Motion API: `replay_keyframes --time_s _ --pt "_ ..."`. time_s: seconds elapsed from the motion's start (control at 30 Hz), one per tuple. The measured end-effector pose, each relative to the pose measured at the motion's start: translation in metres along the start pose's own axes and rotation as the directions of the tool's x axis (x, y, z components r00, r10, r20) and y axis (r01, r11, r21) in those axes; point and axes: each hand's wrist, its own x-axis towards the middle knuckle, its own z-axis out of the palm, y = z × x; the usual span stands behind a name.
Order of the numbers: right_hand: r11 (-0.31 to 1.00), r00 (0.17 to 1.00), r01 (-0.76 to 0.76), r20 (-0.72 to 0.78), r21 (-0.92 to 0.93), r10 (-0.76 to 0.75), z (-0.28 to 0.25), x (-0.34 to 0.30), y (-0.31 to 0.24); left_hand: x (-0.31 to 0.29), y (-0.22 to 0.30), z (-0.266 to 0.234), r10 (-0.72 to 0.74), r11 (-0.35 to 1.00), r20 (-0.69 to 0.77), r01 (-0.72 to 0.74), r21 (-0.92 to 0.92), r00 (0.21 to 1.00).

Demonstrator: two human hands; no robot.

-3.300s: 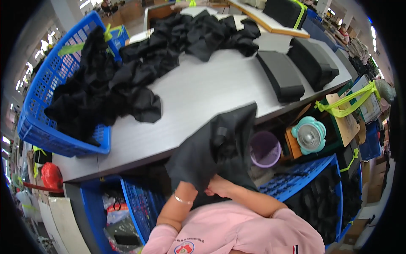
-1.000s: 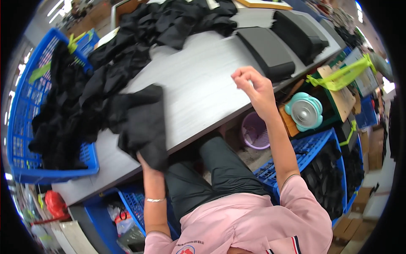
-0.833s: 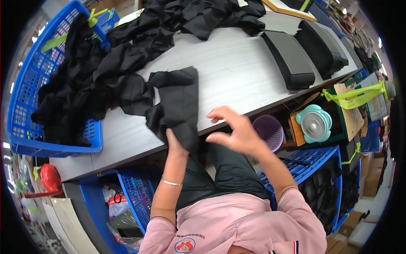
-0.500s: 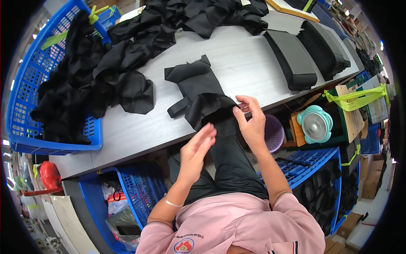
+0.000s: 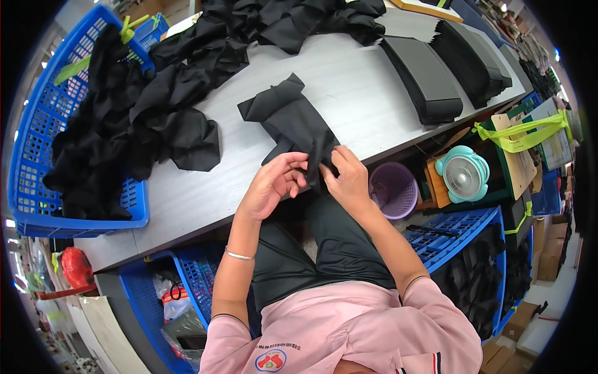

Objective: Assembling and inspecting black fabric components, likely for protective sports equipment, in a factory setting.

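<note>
A black fabric piece (image 5: 293, 128) lies on the grey-white table (image 5: 339, 78) in front of me, its near end hanging over the front edge. Its far end is folded into a wide flap. My right hand (image 5: 347, 181) pinches the cloth at the near right side, fingertips pressed together on it. Beside it, my left hand (image 5: 278, 182) is turned palm up against the near left of the cloth, fingers loosely curled and apart, gripping nothing that I can see.
Loose black fabric (image 5: 180, 128) heaps along the table's left and back, spilling from a blue basket (image 5: 25, 196). Two stacks of black cut pieces (image 5: 420, 75) stand at the right. A purple bin (image 5: 398, 193) and a turquoise fan (image 5: 464, 174) sit below the right edge.
My left hand has moved up and turned palm up beside the cloth. My right hand has shifted slightly left and down, and the raised near fold has collapsed into a narrower bunch.
</note>
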Motion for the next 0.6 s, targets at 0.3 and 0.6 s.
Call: replay_keyframes --time_s 0.3,0.6 --pt "0.994 0.995 -0.101 -0.009 -0.035 0.101 0.0 0.004 0.006 0.04 0.002 0.01 -0.052 0.917 -0.102 0.087 0.389 0.993" --pt "0.965 0.996 0.089 0.045 -0.246 -0.08 0.002 0.004 0.008 0.036 0.024 0.032 -0.176 0.824 -0.042 0.171 0.54 0.983"
